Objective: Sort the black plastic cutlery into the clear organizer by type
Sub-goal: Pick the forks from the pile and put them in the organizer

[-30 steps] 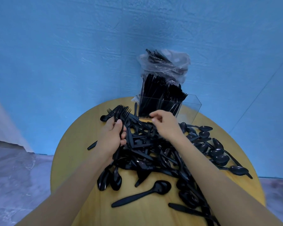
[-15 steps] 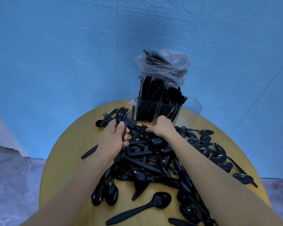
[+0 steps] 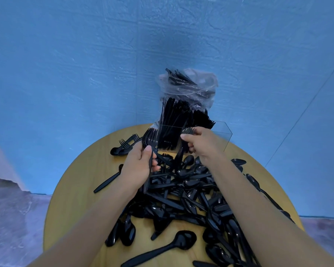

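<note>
Fingers [image 3: 187, 138] amid cutlery pile [image 3: 181, 191], organizer [image 3: 223, 135] behind.

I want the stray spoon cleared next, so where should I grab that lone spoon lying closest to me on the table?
Pinch the lone spoon mid-handle from above. It lies flat on the round table, handle pointing lower left, apart from the cutlery pile. Its bowl sits nearer the pile.

Type of premises not determinable. Visible: textured blue wall [image 3: 85, 74] at far side, round wooden table [image 3: 81, 182] against it, grey mottled floor [image 3: 12, 218] near left.
</note>
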